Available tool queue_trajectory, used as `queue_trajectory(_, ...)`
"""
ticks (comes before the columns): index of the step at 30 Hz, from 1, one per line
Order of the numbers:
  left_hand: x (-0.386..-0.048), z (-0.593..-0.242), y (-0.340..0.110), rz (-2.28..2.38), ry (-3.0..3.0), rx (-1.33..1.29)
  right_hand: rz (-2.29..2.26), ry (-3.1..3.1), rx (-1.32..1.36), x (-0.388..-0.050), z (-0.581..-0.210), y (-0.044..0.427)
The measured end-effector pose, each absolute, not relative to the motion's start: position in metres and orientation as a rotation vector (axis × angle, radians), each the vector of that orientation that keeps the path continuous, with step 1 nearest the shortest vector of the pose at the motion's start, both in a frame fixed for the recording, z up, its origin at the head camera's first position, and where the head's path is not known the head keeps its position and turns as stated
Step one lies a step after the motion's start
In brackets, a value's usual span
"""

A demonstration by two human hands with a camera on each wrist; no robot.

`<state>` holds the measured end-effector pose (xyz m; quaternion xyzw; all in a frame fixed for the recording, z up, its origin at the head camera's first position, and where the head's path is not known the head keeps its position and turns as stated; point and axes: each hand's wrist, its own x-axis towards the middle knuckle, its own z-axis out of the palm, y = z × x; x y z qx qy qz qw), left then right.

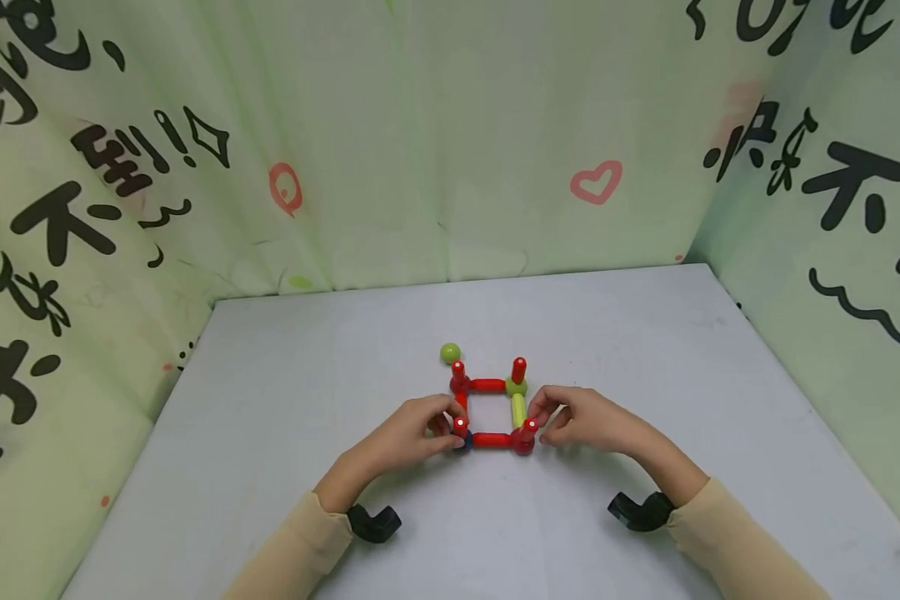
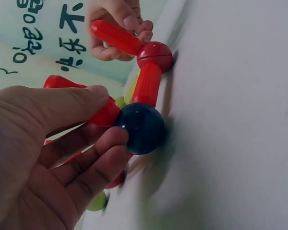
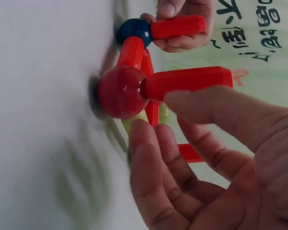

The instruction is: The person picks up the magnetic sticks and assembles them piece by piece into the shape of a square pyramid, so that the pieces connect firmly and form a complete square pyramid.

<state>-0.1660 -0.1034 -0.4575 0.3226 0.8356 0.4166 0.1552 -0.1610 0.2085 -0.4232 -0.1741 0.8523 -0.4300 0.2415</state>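
A square ball-and-rod frame lies on the table, with a short red rod standing up from each corner. Its near-left corner is a blue ball (image 2: 143, 128) and its near-right corner a red ball (image 3: 122, 92). My left hand (image 1: 420, 429) holds the near-left upright red rod (image 1: 461, 426), thumb against it and fingertips at the blue ball. Beside the near-right corner, my right hand (image 1: 581, 419) has loosely bent fingers; its thumb tip is close to that upright red rod (image 3: 189, 81). Whether they touch is hard to tell.
A loose-looking green ball (image 1: 450, 353) sits just behind the far-left corner. The white table (image 1: 330, 358) has curtains (image 1: 435, 150) with printed writing at its back and sides. Dark wrist devices (image 1: 375, 525) hang below both sleeves.
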Motion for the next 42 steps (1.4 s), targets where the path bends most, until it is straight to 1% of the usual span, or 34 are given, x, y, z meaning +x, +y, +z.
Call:
queue_trajectory(7,-0.163,-0.452,-0.098,1.198,2.319,0.845,-1.185,2.268,-0.504,-0.157,-0.426,0.204)
queue_trajectory(22,-0.165,-0.457,-0.078,1.123,2.551,0.715,-1.161,2.573,-0.473,-0.157,-0.441,0.182)
queue_trajectory(36,-0.163,-0.461,-0.072,1.137,2.637,0.729,-1.008,2.735,-0.406,-0.155,-0.441,0.165)
queue_trajectory(42,-0.164,-0.460,-0.078,1.291,2.679,0.628,-1.144,2.666,-0.266,-0.160,-0.433,0.174)
